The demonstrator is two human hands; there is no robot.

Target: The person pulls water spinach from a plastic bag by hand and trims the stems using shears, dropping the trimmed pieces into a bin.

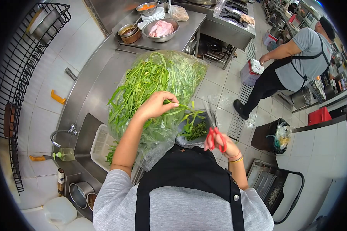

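Note:
My left hand is closed on some green stems, over a big clear plastic bag full of long leafy greens. In my right hand are red-handled scissors, their blades pointing up and away, just right of the stems. A grey bin holding cut greens stands below and between my hands. The bag lies on the steel counter and hangs over its front edge.
At left, a sink holds a white basket. Metal bowls, one with raw poultry, stand on the far counter. At right, a person bends over a box, near a black trash bin and a cart.

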